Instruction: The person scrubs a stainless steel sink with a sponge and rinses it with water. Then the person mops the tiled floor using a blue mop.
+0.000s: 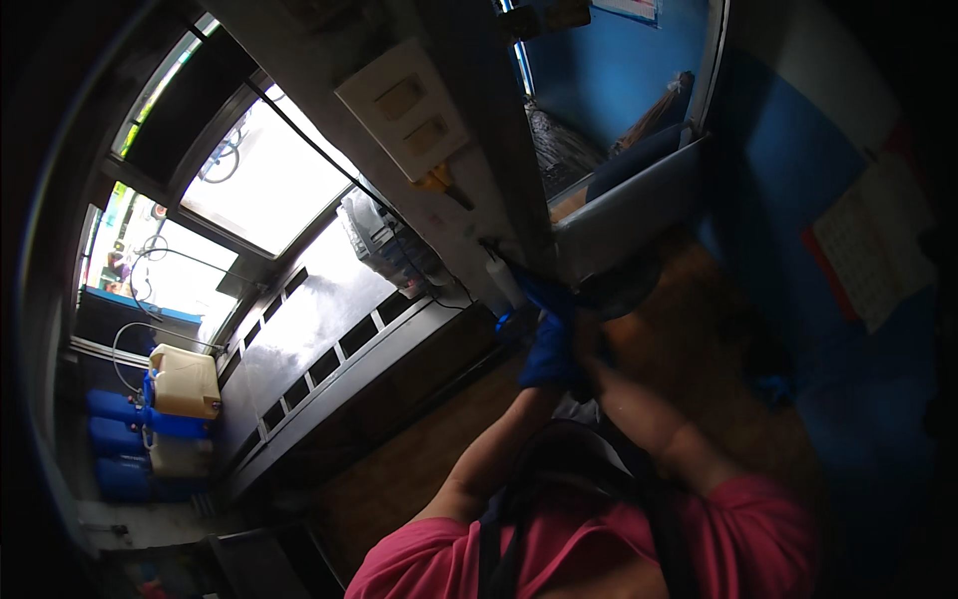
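My left hand [551, 349] wears a blue glove that reaches to the wrist. Its fingers point away from me toward the base of the wall post and are lost in shadow. Close against its right side is my right hand [591, 344], which looks bare and dark; its fingers are hidden, so I cannot tell whether it grips the glove. Just beyond both hands, a whitish cylindrical thing [504, 282] hangs or stands at the post. A small bright blue piece [505, 321] shows left of the gloved hand.
A metal counter [309, 344] with slots runs along the window at left. On it sits a grey clear-sided container [374, 235]. Beige and blue jerrycans [186, 381] stand at the far left. A switch plate [402, 110] is on the post. A sheet [863, 250] hangs at right.
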The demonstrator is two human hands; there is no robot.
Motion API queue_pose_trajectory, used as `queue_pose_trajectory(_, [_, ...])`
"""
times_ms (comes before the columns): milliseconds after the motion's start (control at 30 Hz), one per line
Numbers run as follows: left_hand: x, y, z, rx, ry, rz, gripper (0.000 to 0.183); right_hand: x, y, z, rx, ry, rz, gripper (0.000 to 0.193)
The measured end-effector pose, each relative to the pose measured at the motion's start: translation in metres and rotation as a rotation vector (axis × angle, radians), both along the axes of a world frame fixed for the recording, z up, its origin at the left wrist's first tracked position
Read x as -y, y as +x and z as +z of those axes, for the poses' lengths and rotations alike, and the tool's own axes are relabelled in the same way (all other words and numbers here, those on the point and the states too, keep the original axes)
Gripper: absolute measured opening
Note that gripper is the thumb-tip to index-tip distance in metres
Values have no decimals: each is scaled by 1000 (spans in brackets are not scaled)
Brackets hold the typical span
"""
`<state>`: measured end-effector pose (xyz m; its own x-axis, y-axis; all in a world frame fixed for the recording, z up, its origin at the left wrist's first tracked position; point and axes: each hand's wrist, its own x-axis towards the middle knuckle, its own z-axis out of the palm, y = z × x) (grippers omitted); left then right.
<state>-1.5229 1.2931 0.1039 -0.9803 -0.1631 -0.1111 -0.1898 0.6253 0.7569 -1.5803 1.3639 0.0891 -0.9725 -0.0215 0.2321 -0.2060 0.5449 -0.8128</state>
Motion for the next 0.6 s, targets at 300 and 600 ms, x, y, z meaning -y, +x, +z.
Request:
queue_pose_trajectory(300, [32,-12,-2,-45,38,105,37,12,29,35,442,46,255,67])
queue_pose_trajectory(600, [30,-6,-11,-32,59,65,39,-14,-7,15,335,-541,277,102])
